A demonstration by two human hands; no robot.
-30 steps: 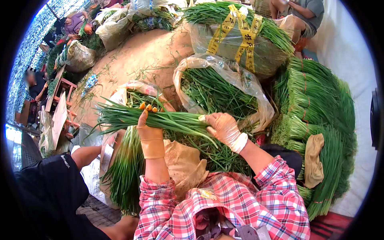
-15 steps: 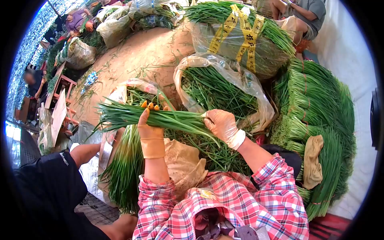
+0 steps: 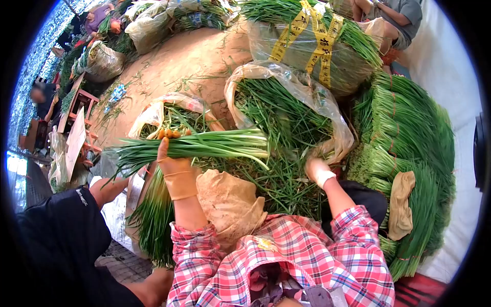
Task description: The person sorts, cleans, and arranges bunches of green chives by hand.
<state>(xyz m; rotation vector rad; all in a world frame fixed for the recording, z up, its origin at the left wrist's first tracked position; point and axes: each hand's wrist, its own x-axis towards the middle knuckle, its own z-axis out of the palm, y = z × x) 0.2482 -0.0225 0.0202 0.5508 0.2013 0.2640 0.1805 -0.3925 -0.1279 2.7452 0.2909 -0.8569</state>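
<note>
Head view. Left hand (image 3: 174, 171): gloved, fingers closed around a green bunch (image 3: 225, 144), roughly level, pale ends toward the near edge of the larger open bag (image 3: 343, 134). Best grip: firm but gentle, sparing the stalks. Right hand (image 3: 317, 171): apart from the bunch, beside that bag's near right rim; blurred, clenched or released cannot be told. Room: bare ground (image 3: 174, 66) beyond; stacked bundles (image 3: 409, 128) crowd the right.

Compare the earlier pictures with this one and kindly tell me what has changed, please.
The right hand has let go of the green bundle and moved right, beside the open plastic bag. The left hand has shifted slightly left, still gripping the bundle. The tan cloth stays on the stacked greens.
</note>
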